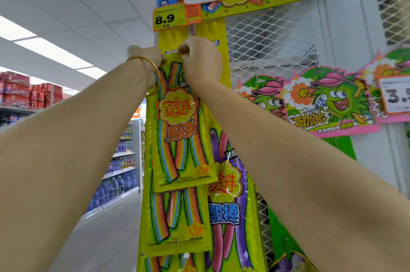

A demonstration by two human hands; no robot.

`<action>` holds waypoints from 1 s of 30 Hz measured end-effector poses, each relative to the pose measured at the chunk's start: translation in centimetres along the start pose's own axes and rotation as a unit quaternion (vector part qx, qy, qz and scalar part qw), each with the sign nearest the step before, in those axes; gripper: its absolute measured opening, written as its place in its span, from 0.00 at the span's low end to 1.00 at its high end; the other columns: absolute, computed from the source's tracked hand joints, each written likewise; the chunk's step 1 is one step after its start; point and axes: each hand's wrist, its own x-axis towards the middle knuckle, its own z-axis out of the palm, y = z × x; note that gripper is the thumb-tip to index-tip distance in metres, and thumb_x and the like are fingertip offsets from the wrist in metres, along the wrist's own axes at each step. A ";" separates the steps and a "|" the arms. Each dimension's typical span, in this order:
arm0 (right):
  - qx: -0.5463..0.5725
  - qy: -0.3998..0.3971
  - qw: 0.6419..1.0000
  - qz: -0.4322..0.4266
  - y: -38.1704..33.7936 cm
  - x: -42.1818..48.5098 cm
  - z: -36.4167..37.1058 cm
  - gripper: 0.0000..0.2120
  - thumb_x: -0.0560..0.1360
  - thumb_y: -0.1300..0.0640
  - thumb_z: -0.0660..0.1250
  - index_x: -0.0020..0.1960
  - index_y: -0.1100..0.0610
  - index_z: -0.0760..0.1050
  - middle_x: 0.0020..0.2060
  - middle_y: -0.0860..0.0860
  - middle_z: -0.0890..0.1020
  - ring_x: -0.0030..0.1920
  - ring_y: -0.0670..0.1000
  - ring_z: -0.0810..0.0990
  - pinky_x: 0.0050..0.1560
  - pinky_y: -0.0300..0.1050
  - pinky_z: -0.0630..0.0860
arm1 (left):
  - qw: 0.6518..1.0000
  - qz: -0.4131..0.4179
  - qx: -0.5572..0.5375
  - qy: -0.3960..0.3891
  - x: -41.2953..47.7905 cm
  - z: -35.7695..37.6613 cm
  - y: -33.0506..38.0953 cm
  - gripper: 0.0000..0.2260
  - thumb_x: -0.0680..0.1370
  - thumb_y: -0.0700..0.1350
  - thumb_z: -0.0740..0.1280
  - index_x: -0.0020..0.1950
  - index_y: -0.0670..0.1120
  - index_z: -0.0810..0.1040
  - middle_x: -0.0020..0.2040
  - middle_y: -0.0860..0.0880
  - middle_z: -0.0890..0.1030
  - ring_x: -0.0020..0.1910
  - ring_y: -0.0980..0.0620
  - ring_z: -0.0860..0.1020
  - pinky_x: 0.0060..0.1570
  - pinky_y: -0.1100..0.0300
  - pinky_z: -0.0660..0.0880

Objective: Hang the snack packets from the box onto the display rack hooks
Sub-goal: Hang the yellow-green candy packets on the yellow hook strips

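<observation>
Head view.

Yellow foil packet (182, 129) of rainbow candy strips hangs lengthwise in front of a yellow display strip (169, 37), its top edge raised to just under the 8.9 price tag (170, 17).
- Left hand (146, 56): fingers curled onto the packet's top left corner, pinching it. A gold bangle (154, 69) sits at the wrist.
- Right hand (202, 58): fingers curled and pinching the top edge near its middle.
- Judgement: the two-handed hold at the header keeps the thin edge flat and the hanging hole steady while it is lined up with a hook. The hook and the hole are hidden behind the fingers.
- The box is not in view.

Edges and room.
- A lower packet (177, 218) of the same kind hangs directly beneath, overlapped by the held one's bottom edge.
- A purple packet (230, 194) hangs just beside, on the right.
- The price tag closes off the space above the hands, so there is little room upward.
- To the right, a white mesh panel (266, 36) and a green sign (328, 103) stand apart.
- To the left lies an open aisle with bottle shelves (119, 172), well apart.
</observation>
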 end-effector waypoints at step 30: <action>-0.067 -0.019 0.994 -0.083 0.4 0.4 0.3 0.11 0.77 0.62 0.58 0.54 0.57 0.78 0.54 0.56 0.76 0.51 0.56 0.76 0.45 0.47 0.72 | 0.999 0.030 -0.002 -0.020 -0.2 0.2 0.1 0.10 0.71 0.38 0.71 0.47 0.38 0.73 0.45 0.42 0.75 0.42 0.47 0.73 0.43 0.55 0.73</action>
